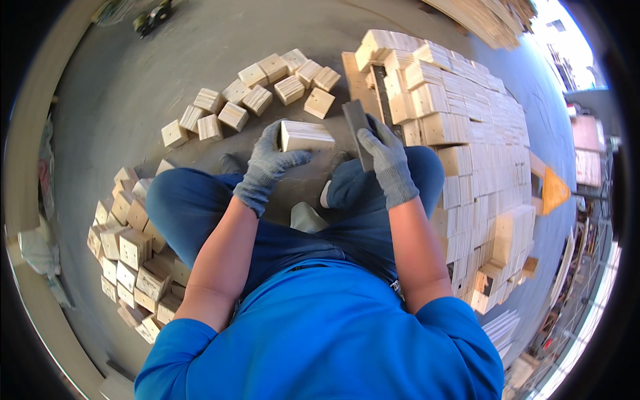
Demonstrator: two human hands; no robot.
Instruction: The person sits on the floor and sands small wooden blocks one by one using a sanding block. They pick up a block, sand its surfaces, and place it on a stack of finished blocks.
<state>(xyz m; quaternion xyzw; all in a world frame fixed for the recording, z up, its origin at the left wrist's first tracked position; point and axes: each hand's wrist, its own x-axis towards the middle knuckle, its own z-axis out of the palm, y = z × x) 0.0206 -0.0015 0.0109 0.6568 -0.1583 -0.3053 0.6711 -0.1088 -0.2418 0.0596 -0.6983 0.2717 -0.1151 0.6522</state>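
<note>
Closest in, with twelve straight ahead, come my blue shirt [313,327] and bent jeans [177,207], and beyond them both gloved hands. My left hand [267,163] is curled around the left end of a striped-grain wooden block [308,135], thumb out along its near side; the block lies at two o'clock from that hand, its long axis roughly nine to three, right end dipping slightly. My right hand [387,157] pinches a dark flat bar [355,127] between thumb and fingers, the bar running steeply from eleven to five. What matters is the gap: the bar sits just beyond the block's right end, at three o'clock from it, apart, and the left hand is the nearer to the block. Farther out, a heaped block pile [133,247] lies toward nine, loose blocks [258,100] toward eleven, a tall block stack [483,140] toward two, and long planks [483,20] at one.
</note>
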